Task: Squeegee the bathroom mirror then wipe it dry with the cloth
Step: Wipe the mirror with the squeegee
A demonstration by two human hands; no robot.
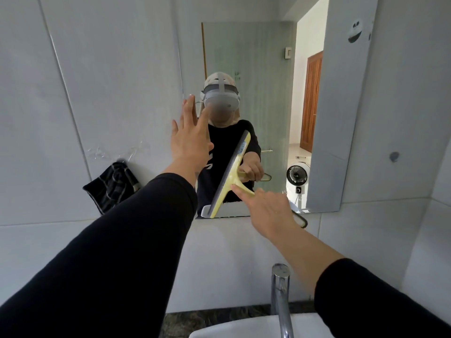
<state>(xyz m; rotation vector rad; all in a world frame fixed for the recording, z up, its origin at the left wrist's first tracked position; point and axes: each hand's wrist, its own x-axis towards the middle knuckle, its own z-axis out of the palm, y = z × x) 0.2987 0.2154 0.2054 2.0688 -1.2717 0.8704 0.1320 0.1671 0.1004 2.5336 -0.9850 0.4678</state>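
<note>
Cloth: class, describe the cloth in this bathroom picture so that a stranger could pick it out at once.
Start at the mirror on the pale tiled wall. Drop to its lower left corner, then look left along the ledge. The cloth sits bunched against the wall there: dark with thin grey stripes, the only fabric item, unlike the yellow squeegee on the glass.

Home bathroom, wall mirror [244, 57], tap [280, 296], basin [231, 328]
</note>
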